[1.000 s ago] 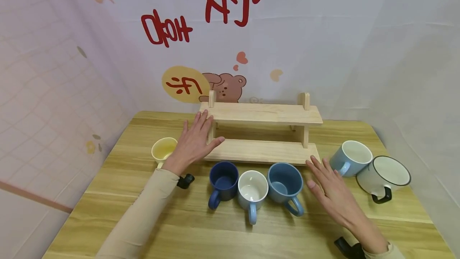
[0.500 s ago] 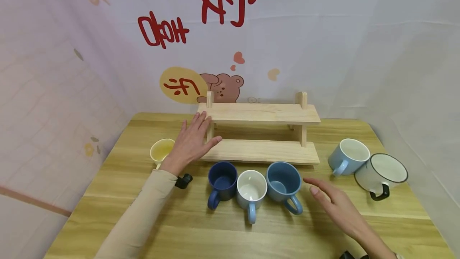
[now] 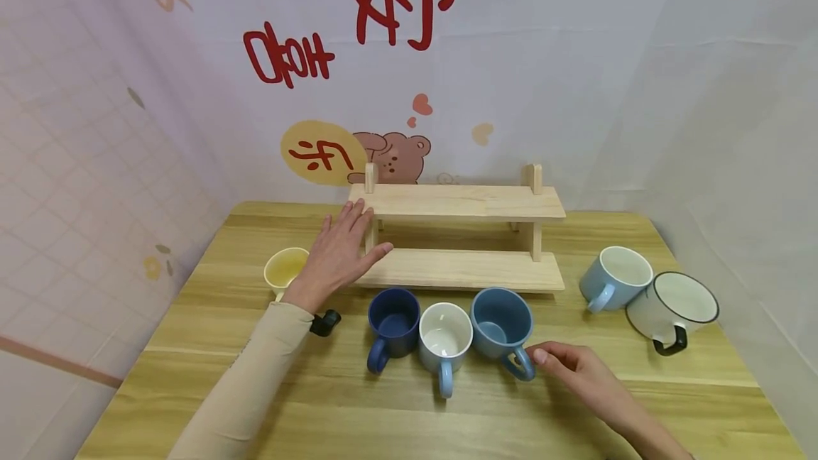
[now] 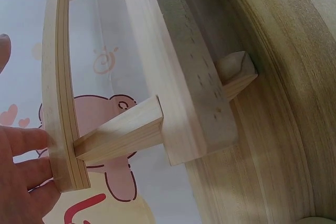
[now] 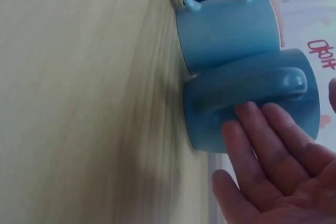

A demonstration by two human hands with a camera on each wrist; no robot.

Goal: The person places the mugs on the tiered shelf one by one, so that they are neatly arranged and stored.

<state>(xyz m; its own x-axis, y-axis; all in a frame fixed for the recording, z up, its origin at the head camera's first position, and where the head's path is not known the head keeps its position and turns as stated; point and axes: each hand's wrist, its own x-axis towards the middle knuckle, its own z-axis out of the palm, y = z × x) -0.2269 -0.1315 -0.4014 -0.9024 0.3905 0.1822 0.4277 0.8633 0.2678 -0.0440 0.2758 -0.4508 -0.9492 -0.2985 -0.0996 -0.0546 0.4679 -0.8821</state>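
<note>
My left hand [image 3: 339, 250] rests with extended fingers on the left end of a two-tier wooden shelf [image 3: 456, 201]; its fingertips touch the upper board in the left wrist view. Beside the handle of a medium-blue mug [image 3: 501, 321] is my right hand [image 3: 584, 378]. In the right wrist view its fingers [image 5: 273, 156] are fairly straight and reach the handle [image 5: 257, 87] without curling round it. A light-blue mug with a white inside [image 3: 445, 332] stands in the middle, and a dark-blue mug [image 3: 393, 321] to its left. All three handles face me.
A yellow cup [image 3: 284, 268] stands left of the shelf, partly behind my left hand. On the right are a light-blue mug [image 3: 613, 279] and a white mug with a black rim [image 3: 671, 311]. A printed cloth [image 3: 556, 77] hangs behind the wooden table [image 3: 211, 289].
My right hand has left the shelf's right end and come down towards me, to the medium-blue mug's handle. My left hand has stayed on the shelf.
</note>
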